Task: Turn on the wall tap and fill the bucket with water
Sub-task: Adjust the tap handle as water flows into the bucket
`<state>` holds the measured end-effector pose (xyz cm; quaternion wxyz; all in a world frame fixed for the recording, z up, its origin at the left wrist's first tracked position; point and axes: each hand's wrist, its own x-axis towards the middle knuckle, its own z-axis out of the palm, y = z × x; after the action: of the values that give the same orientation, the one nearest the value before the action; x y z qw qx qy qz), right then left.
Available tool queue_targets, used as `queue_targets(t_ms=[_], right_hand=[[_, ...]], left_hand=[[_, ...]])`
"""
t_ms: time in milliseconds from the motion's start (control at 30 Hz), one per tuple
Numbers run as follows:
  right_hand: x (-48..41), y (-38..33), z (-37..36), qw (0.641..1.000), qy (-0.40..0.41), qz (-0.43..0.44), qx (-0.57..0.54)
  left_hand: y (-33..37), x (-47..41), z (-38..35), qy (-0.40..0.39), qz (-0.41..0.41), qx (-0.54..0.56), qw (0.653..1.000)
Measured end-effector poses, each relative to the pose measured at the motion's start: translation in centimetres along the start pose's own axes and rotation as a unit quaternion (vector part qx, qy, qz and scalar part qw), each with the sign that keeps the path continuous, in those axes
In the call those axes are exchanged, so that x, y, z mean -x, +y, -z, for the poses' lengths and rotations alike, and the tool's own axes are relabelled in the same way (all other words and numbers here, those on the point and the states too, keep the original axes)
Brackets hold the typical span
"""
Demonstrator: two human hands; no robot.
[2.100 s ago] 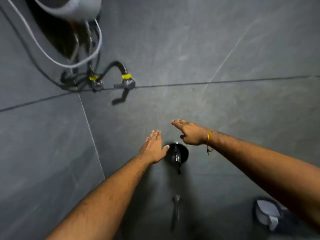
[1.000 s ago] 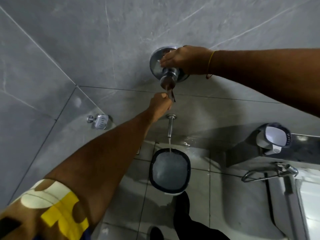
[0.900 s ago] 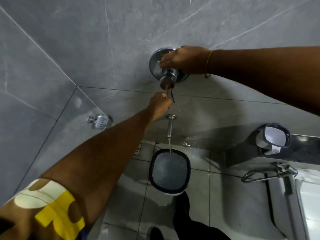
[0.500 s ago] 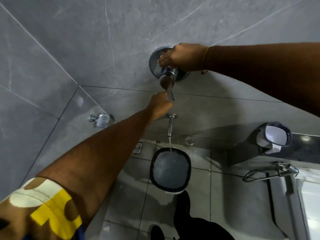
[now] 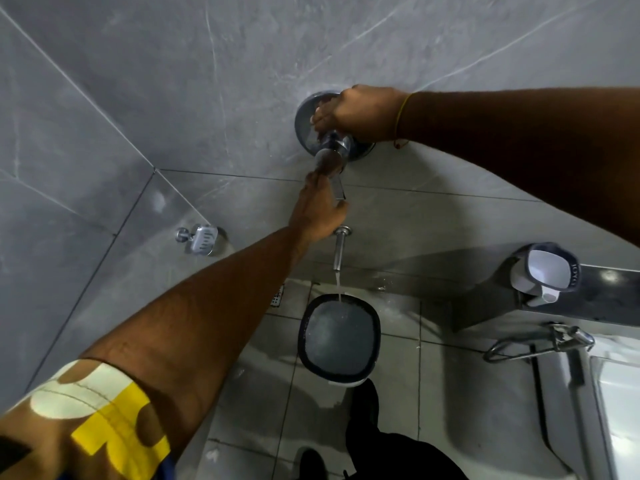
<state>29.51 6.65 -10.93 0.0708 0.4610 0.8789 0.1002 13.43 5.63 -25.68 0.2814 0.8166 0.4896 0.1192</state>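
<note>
A round chrome wall tap (image 5: 306,124) sits on the grey tiled wall. My right hand (image 5: 356,112) is closed on the tap's upper part. My left hand (image 5: 317,209) grips the tap's lever handle hanging below the knob. Beneath them a chrome spout (image 5: 338,249) pours a thin stream of water into a dark-rimmed bucket (image 5: 339,336) standing on the floor. The bucket holds water close to its rim.
A chrome soap dish (image 5: 202,239) is fixed low on the left wall. A white mug with a dark rim (image 5: 543,271) rests on a ledge at right, above a metal basin tap (image 5: 554,337). My dark-trousered leg and foot (image 5: 367,410) stand by the bucket.
Two seconds ago both hands hovered open near the tap with my view higher up. Now both grip the tap, water runs, and my left hand has crept up the lever.
</note>
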Motion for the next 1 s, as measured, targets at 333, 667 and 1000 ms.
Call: queue_targets(t_ms=[333,667,1000], right_hand=[[-0.2,0.3,-0.9,1.000,0.012,-0.012,-0.005],[0.0,-0.3,-0.7,1.000,-0.002,-0.022,0.003],[0.0,-0.5,-1.2,0.999,0.009,-0.020,0.032]], left_hand=[[0.1,1.9,0.1,-0.017,-0.019,-0.071,0.997],[-0.4,1.9,-0.2,-0.026,-0.035,-0.122,0.992],[-0.7,2.0,-0.4,-0.021,-0.037,-0.138,0.990]])
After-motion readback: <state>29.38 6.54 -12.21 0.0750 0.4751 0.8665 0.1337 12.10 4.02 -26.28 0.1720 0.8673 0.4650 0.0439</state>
